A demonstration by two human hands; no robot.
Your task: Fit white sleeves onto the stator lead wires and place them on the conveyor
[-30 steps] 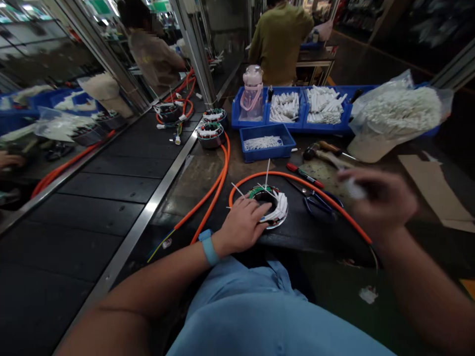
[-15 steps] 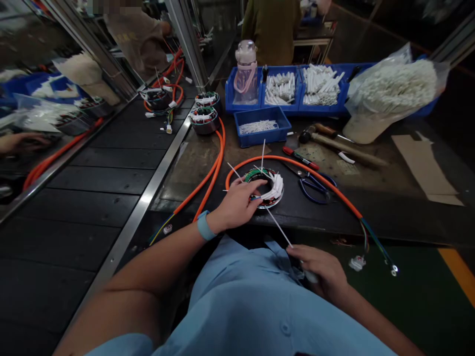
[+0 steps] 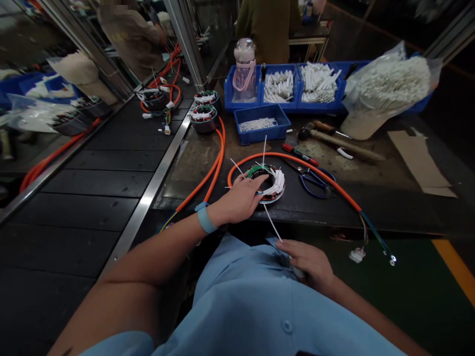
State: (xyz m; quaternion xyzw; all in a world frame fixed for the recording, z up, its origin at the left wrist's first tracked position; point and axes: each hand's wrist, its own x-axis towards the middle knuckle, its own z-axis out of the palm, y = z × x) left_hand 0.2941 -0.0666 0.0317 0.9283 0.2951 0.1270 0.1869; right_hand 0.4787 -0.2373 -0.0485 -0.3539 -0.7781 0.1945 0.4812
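Note:
A ring-shaped wound coil part [image 3: 276, 185] with green, red and white wiring lies near the table's front edge, an orange cable curving from it. My left hand [image 3: 243, 199] rests on its left side, fingers closed on the ring, index finger reaching over the centre hole. Thin white ties stick out of the ring. One long white tie [image 3: 272, 222] runs from its front toward me, and my right hand [image 3: 309, 260] pinches its far end in front of my blue shirt. Something pale shows under the right hand, too hidden to name.
Behind the ring stand a small blue tray [image 3: 264, 126] of ties and blue bins [image 3: 297, 106] of white tubes. Pliers [image 3: 315, 185], a marker [image 3: 300, 154] and a hammer [image 3: 341, 143] lie to the right. Two finished-looking coils [image 3: 204, 118] sit left, beside the black slatted conveyor [image 3: 111, 173].
My right hand has shifted slightly left and up with the tie's end. My left hand stays on the ring. The camera view has moved a little.

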